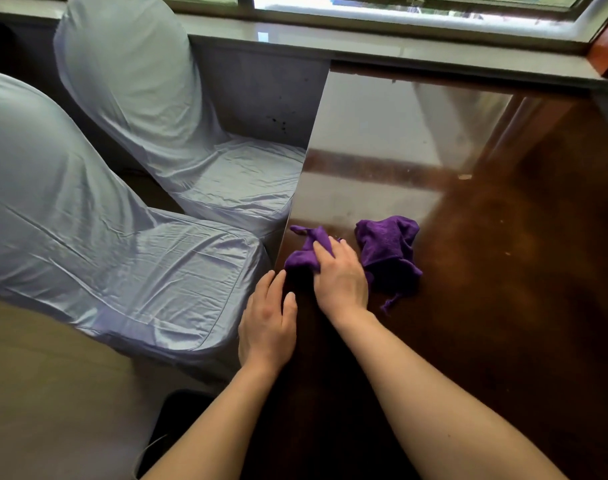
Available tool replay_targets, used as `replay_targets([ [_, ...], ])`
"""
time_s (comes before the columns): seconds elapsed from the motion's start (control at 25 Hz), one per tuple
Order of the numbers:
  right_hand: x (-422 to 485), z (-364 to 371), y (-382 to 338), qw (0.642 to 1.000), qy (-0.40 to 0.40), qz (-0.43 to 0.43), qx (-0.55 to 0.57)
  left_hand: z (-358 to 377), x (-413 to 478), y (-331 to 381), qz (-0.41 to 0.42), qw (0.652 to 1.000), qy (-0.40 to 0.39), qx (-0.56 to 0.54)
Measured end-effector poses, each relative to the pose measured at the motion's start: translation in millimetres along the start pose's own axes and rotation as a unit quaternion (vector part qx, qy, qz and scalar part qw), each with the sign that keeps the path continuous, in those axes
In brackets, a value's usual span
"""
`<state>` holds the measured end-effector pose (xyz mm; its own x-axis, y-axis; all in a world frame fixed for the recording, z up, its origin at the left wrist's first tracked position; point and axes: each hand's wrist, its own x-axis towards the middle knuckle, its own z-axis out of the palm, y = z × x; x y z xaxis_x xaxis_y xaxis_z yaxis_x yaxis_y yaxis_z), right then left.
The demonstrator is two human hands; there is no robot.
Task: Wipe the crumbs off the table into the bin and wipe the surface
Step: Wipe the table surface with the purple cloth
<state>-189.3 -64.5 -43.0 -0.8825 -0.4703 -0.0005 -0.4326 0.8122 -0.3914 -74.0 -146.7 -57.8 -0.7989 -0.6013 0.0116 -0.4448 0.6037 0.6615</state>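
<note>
A crumpled purple cloth (387,249) lies on the glossy dark brown table (503,271) near its left edge. My right hand (340,277) presses flat on the cloth's left part, fingers pointing toward the table edge. My left hand (268,323) is cupped at the table's left edge, just below the cloth, fingers together and slightly curled, holding nothing I can see. A pale crumb (465,176) lies farther back on the table. A few tiny specks (507,253) show to the right. No bin is in view.
Two chairs in pale grey covers stand left of the table, one near (122,271) and one farther back (191,161). A window sill (365,39) runs along the far side. A dark object (178,410) sits on the floor beside my left forearm.
</note>
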Motion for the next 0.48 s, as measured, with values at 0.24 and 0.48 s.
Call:
replay_targets([
  [0.24,-9.1,3.9,8.9,0.987,-0.004,-0.159,-0.037,5.7,-7.5,5.8,0.079,0.989,-0.001,0.125],
  [0.48,83.9,3.1,3.0,0.996,0.005,-0.051,-0.068,8.5,-7.4,6.5,0.120,0.977,-0.004,0.177],
])
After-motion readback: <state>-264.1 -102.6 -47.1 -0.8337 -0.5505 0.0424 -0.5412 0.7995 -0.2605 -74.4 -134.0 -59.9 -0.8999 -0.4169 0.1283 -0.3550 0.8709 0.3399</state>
